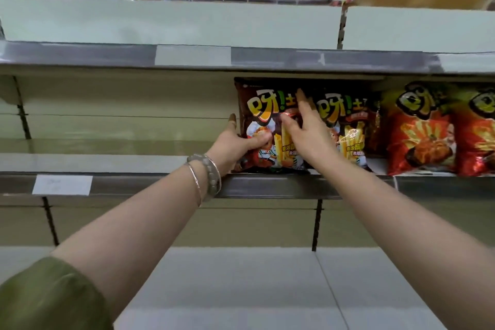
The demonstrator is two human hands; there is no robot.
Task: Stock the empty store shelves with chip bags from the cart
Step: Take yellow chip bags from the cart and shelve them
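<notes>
- Olive-green sleeve (48, 297) sits closest to the lens at the lower left, and both bare forearms reach up from it towards the shelving.
- Widest thing in view is the pale metal middle shelf (107, 162). Its left part is bare, so the row has room to grow leftward.
- Above it, the grey-edged upper shelf (267, 57) overhangs closely. Bag tops nearly meet its underside, so a bag should probably slide in level rather than be lifted in.
- Two red foil chip bags (420, 136) stand upright at the right end of the row.
- Next to them stands a dark brown chip bag with yellow lettering (345, 126), touching its neighbours.
- The task's own bag, a matching dark brown chip bag (257, 104), is the leftmost in the row. It stands on the shelf close to the front lip.
- The left hand (235, 142) grips that bag's lower left edge, thumb across the front and fingers behind.
- The right hand (305, 128) lies flat on the front with straight fingers, pressing near the seam between the two brown bags.
- To seat it well, I would push it gently back and rightward, keeping it upright and label-forward, without crushing the chips.
- Silver and pale bead bracelets (206, 177) hang near the shelf rail and could catch on it.
- The cart is out of view.
</notes>
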